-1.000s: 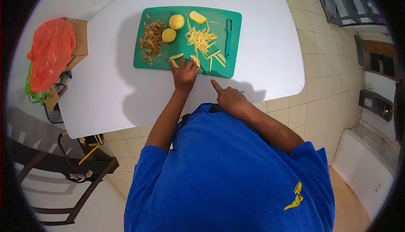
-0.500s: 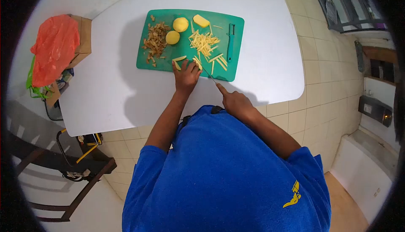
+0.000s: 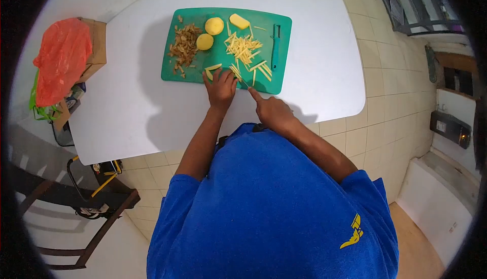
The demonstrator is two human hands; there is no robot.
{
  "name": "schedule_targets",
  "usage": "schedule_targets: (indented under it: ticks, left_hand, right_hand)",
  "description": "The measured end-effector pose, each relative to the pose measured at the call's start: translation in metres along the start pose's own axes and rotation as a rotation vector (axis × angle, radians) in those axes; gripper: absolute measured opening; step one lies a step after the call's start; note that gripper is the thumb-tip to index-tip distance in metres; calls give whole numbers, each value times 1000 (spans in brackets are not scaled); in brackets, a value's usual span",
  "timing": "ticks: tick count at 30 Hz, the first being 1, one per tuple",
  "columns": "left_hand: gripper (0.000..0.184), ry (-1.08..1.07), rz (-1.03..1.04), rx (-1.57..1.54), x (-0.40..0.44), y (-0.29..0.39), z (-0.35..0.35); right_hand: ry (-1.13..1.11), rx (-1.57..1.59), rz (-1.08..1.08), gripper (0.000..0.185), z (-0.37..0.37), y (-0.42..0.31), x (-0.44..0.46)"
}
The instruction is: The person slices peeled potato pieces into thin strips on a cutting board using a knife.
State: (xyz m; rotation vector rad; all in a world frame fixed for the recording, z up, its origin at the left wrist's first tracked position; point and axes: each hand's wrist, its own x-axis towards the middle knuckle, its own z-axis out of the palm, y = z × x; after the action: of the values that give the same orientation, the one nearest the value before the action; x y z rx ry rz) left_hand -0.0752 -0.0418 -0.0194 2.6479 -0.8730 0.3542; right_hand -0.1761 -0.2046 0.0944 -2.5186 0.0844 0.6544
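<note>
At the near edge of the green rectangular cutting board (image 3: 203, 66), the left hand's (image 3: 221, 90) bent fingers press down pale-yellow potato pieces (image 3: 235, 72); beside them, the right hand (image 3: 274, 112) grips a thin metal-bladed knife (image 3: 245, 83), index finger extended.

No words or numbers can be read; the blue shirt (image 3: 274, 198) bears a yellow winged-foot emblem (image 3: 353, 232), and the pale label (image 3: 441, 126) on the dark box (image 3: 452, 130) is too small to read
</note>
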Motion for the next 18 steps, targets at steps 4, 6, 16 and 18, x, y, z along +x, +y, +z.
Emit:
schedule_targets:
  ticks: [4, 6, 16, 18]
  left_hand:
    - [24, -6, -2, 26, -1, 0, 0]
    - [24, 5, 4, 45, -1, 0, 1]
    - [23, 17, 38, 53, 3, -1, -3]
    - [23, 5, 31, 56, 3, -2, -2]
  right_hand:
    - [13, 11, -4, 57, 1, -2, 3]
    - [25, -11, -9, 57, 2, -4, 3]
    - [-28, 17, 21, 61, -7, -22, 3]
    - [-36, 4, 12, 62, -5, -22, 4]
